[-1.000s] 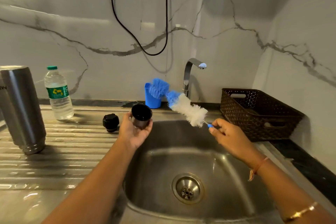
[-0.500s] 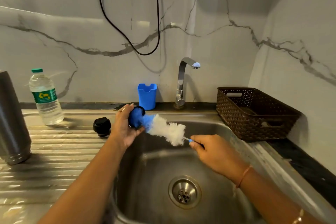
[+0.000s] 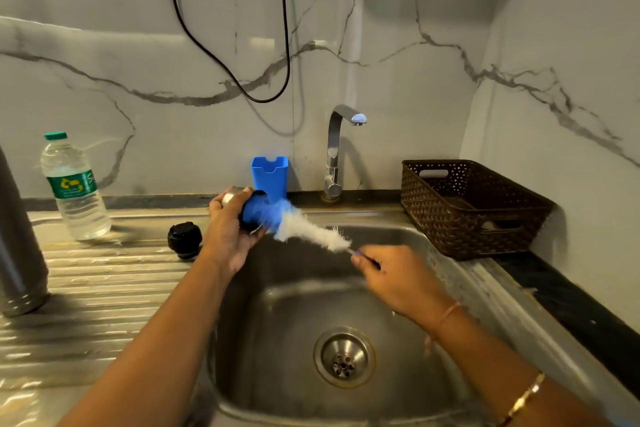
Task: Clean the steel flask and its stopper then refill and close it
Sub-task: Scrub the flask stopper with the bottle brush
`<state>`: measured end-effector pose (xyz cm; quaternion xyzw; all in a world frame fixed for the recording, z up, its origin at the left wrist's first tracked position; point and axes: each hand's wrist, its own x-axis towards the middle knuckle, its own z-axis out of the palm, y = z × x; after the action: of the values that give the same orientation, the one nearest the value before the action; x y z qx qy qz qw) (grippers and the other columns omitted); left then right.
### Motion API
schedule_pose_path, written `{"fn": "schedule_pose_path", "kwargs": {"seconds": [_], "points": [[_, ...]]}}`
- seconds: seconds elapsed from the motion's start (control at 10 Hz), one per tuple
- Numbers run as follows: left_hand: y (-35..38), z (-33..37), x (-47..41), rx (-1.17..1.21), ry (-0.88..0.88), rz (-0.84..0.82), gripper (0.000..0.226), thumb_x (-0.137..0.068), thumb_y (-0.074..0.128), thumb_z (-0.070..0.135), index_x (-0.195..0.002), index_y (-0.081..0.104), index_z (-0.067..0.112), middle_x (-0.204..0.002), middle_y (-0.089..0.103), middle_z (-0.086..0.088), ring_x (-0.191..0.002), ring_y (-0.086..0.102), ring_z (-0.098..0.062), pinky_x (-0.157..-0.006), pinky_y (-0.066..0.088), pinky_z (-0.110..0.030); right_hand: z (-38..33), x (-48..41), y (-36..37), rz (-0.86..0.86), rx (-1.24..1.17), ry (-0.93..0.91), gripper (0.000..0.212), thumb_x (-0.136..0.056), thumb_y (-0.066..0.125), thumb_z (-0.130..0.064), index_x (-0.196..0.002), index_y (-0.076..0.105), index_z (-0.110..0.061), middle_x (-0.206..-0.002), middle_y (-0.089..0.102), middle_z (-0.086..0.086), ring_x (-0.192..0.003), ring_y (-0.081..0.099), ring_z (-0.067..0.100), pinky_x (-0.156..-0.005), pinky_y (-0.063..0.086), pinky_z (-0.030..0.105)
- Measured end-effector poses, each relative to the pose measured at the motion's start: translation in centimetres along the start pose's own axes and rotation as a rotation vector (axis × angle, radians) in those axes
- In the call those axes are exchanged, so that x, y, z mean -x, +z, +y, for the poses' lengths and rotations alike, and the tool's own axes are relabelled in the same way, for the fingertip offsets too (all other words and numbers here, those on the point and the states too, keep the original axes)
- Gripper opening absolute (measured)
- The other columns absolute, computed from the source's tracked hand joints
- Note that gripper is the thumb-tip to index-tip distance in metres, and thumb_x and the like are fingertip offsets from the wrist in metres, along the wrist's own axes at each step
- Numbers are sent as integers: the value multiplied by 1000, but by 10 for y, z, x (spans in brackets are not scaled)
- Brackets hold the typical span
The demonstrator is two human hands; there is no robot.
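Cup (image 3: pixel 231 197): left hand (image 3: pixel 227 239) is clamping its fingers round it at eleven o'clock over the sink (image 3: pixel 311 288).
Brush (image 3: pixel 311 234): blue tip is sitting inside the cup; right hand (image 3: pixel 394 276) fingers are pinching the handle.
Stopper (image 3: pixel 185 240): lying on the bench (image 3: pixel 104 281), nine o'clock of the cup.
Flask (image 3: pixel 15 246): standing at the bench's nine o'clock edge.

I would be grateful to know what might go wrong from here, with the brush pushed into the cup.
1. The left hand grips the small cup while the brush pushes into it; the cup may slip and drop into the sink.
2. The right hand holds the brush by its thin handle's end, so control may be poor.
3. The black stopper sits near the basin edge beside the left wrist; a nudge could knock it in.
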<state>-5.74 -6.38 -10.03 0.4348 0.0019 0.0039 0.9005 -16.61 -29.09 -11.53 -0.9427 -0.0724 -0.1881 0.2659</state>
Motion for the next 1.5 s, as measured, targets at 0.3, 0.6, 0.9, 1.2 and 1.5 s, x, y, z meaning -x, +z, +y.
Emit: {"fn": "schedule_pose_path", "kwargs": {"seconds": [0.3,0.6,0.9,1.2,1.5], "points": [[-2,3,-2,-18,55,95,37,-90,63,21,-121,45,13,-105,61,-8,-89,64,-19,-73,56,-41,6,4,12,121,534,-261,32,-90,42,-34,-101,67,-17,-79,62,0,-56,61,20,-43,48,33],[-7,-2,-4,-52,24,-46,69,-82,69,23,-140,37,3,-107,58,-11,-88,64,-19,-67,56,-36,-14,4,-4,-423,-720,374,31,-97,48,-30,-82,67,-10,-50,41,-1,-35,29,6,-34,22,19],[1,-5,-6,-125,30,163,49,-89,64,28,-131,43,14,-113,59,-9,-97,62,-20,-79,54,-39,6,0,6,300,537,-277,34,-90,40,-33,-70,62,-18,-58,54,-1,-44,53,20,-38,31,26],[-3,-12,-2,18,-57,132,48,-90,63,29,-131,48,10,-111,66,-9,-92,67,-19,-68,57,-35,8,1,10,-28,298,-79,29,-93,47,-37,-88,64,-14,-70,58,1,-53,55,14,-47,46,33],[-10,-7,-4,-29,-93,-52,54,-92,59,29,-139,42,9,-130,57,-14,-106,63,-23,-65,58,-34,3,1,-7,-468,-625,352,29,-97,48,-26,-85,67,-8,-50,43,-1,-38,31,9,-37,26,20]]}}
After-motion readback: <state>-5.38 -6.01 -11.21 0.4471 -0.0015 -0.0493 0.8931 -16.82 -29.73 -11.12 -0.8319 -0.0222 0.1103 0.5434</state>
